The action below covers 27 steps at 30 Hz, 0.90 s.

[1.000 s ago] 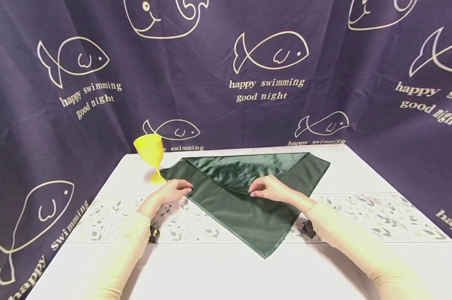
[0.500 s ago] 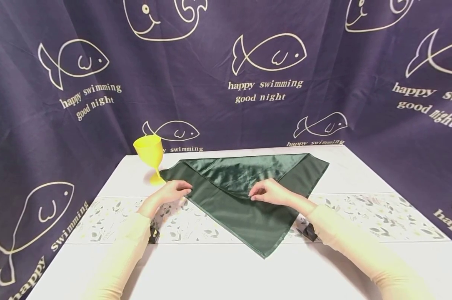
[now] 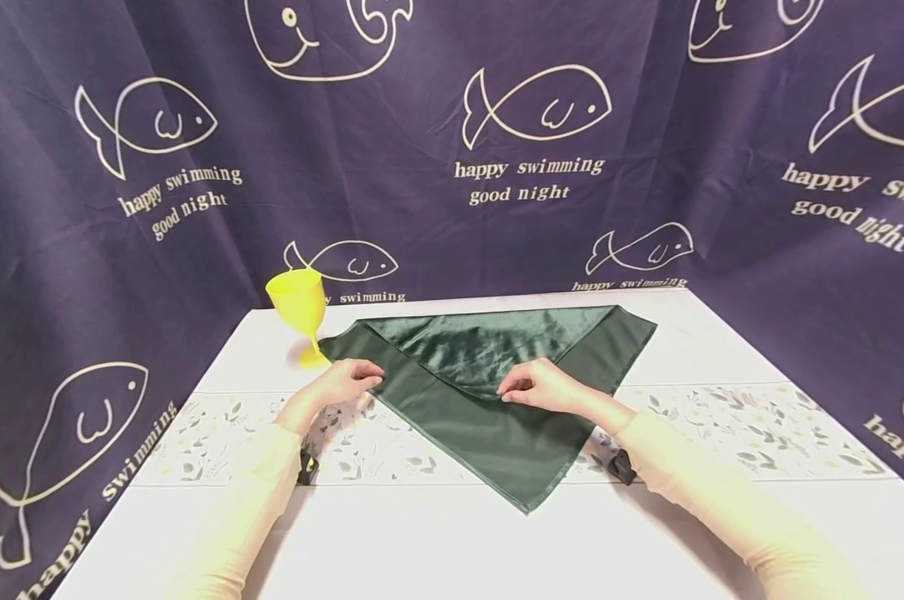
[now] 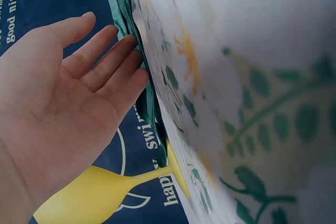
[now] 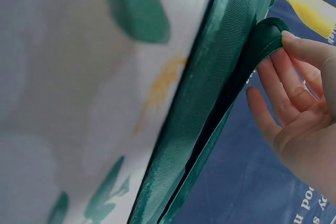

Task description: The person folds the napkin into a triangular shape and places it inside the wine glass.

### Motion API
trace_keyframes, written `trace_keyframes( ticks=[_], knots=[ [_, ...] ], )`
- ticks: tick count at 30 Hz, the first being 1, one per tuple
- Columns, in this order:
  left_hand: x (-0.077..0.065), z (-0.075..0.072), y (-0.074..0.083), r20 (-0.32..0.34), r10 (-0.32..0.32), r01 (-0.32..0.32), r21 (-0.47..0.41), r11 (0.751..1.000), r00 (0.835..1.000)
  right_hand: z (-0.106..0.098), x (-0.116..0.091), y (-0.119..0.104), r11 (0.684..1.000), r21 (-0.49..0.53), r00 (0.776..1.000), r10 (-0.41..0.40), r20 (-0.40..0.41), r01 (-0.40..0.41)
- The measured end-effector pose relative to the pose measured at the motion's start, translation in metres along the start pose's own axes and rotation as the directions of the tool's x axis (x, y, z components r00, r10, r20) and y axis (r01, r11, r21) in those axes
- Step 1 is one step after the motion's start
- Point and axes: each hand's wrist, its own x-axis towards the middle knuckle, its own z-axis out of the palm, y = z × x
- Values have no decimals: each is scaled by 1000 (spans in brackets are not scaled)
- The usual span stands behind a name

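Note:
A dark green cloth lies on the table with one corner toward the person. Its far part is folded over, so a shiny velvety flap lies on the matte side. My right hand pinches the flap's tip between thumb and index finger; the right wrist view shows the cloth corner lifted a little off the layer below. My left hand is at the cloth's left edge. In the left wrist view its fingers are loosely extended, thumb apart, fingertips at the green edge, holding nothing.
A yellow goblet stands upright at the back left, its foot close to the cloth's left corner and behind the left hand. The white table bears a leaf-patterned band. A dark blue curtain with fish drawings hangs behind and at both sides.
The right hand has drawn the flap's tip slightly toward the person, then stayed there over the last half second. The left hand has hardly moved.

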Motion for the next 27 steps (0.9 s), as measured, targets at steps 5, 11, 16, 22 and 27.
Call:
trace_keyframes(
  ticks=[5, 11, 16, 22, 27],
  knots=[
    [-1, 0, 2, 5, -14, 15, -3, 1000, 1000, 1, -1, 0, 1000, 28, 1000, 8, 12, -8],
    [0, 0, 4, 12, -20, 19, 13, 1000, 1000, 2, -2, 1, 999, 33, 1000, -7, 23, 6],
    [0, -1, 5, 11, -9, 8, 24, 1000, 1000, 3, -2, 3, 999, 48, 998, -20, 53, 17],
    [-2, -1, 4, 4, -14, 14, 28, 1000, 1000, 5, -2, 5, 993, 110, 993, -54, 102, 43],
    [0, -1, 4, -3, -12, 12, 35, 999, 1000, 6, -5, 6, 985, 137, 987, -117, 112, 101]
  ],
)
